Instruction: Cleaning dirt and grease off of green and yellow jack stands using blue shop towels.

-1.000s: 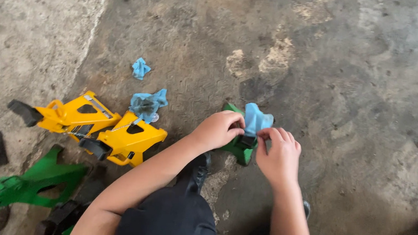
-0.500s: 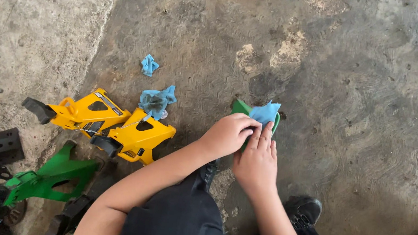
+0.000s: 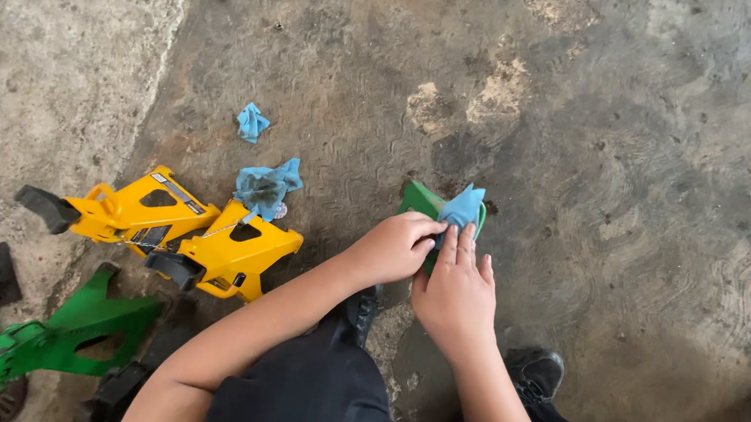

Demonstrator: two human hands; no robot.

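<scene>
Both hands meet at a green metal piece (image 3: 419, 202) standing on the concrete floor (image 3: 629, 168), straight ahead of the person and just past the fingertips. The left hand (image 3: 393, 246) is curled closed, its fingertips pinching the lower edge of a blue rag (image 3: 462, 209) against the green piece. The right hand (image 3: 456, 293) lies flat and open, fingers stretched forward, pressing on the same rag from below. The rag sits bunched on the near, right end of the green piece, whose long axis seems to run from upper left to lower right. Both hands touch it; neither is clearly nearer.

Most of the green piece is hidden under the rag and fingers, so its shape cannot be told. To the left lie two yellow stands (image 3: 186, 232), touching each other, a second rag (image 3: 266, 189) at their upper edge, a small rag (image 3: 252, 123) beyond, and a green stand (image 3: 71, 330) cut off by the frame.
</scene>
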